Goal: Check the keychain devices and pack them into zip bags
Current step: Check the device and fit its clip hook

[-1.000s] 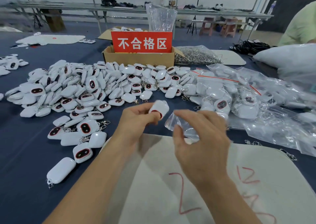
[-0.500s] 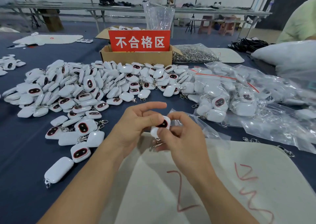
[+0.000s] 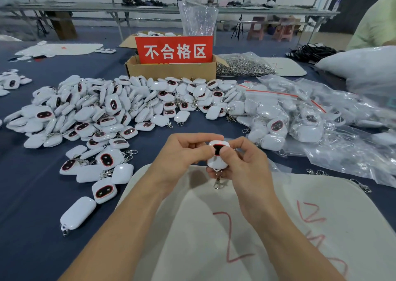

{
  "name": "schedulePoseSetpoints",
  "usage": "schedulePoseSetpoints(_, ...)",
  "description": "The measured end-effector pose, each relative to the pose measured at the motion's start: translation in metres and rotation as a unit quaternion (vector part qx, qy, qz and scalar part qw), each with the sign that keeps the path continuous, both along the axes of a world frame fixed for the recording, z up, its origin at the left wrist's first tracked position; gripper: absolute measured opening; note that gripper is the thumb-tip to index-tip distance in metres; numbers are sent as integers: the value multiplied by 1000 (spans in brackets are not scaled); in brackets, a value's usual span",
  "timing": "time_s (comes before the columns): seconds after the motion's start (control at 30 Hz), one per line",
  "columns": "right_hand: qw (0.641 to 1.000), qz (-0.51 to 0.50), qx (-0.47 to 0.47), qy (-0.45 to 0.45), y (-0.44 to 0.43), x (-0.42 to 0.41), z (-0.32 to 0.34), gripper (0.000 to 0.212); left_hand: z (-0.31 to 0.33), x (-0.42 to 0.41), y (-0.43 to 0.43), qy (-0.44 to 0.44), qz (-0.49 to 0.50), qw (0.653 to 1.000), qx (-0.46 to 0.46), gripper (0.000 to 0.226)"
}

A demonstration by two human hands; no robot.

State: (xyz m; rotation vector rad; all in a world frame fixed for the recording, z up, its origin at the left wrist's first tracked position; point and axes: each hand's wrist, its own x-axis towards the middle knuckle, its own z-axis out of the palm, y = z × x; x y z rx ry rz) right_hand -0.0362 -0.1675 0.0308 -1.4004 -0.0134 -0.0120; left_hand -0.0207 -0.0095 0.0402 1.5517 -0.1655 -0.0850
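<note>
One white keychain device (image 3: 218,154) with a dark red-rimmed screen is held upright above a white mat (image 3: 267,227). My left hand (image 3: 184,152) pinches its left side. My right hand (image 3: 242,163) grips its right side, thumb on the face. Its metal clasp (image 3: 218,182) dangles below. A big heap of loose keychain devices (image 3: 102,113) covers the blue table to the left and behind. Clear zip bags (image 3: 300,118) with packed devices lie to the right. An empty clear bag (image 3: 278,168) lies flat just right of my right hand.
A cardboard box (image 3: 171,69) with a red sign stands behind the heap. Next to it lies a bag of metal clasps (image 3: 244,65). A large white sack (image 3: 364,66) sits at far right beside a person in a pale green sleeve (image 3: 375,23).
My right hand let go of the clear bag and joined the left hand on the device. The device came down toward me and turned screen-up between both hands.
</note>
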Motion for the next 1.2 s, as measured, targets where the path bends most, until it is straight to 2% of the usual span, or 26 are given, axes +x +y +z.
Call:
schedulePoseSetpoints(0.2, 1000, 4, 19, -12, 0, 5, 1, 14, -2, -3, -19, -19, 113, 993, 11, 14)
schedulePoseSetpoints(0.37, 1000, 20, 24, 2, 3, 6, 1, 16, -5, -2, -23, -68, 181, 979, 59, 22)
schedulePoseSetpoints(0.47, 999, 27, 34, -8, 1, 4, 3, 4, -6, 0, -23, -62, 166, 983, 44, 19)
schedulePoseSetpoints(0.53, 999, 30, 8, -16, -1, 2, 4, 16, -5, 2, -21, -42, 128, 991, 27, 12)
schedulePoseSetpoints(0.63, 999, 19, -32, -19, -4, 2, 4, 21, -5, 2, -20, -29, 94, 995, 4, 7)
schedulePoseSetpoints(0.9, 999, 12, -35, -31, -5, -1, 7, 18, -4, 0, -17, -64, 77, 995, 0, 19)
schedulePoseSetpoints(1.0, 997, 15, -45, -63, -3, -2, 10, 19, -2, 1, -16, -45, 80, 995, -36, 16)
schedulePoseSetpoints(1.07, 993, -15, -73, -95, -2, -3, 9, 26, -1, 4, -13, 1, 133, 987, -87, 10)
schedulePoseSetpoints(1.13, 979, -72, -132, -136, -2, -3, 6, 31, 1, 8, -7, 60, 188, 965, -174, 18)
schedulePoseSetpoints(1.2, 954, -82, -238, -161, -1, -4, 3, 46, 4, 11, -1, 105, 215, 943, -233, 17)
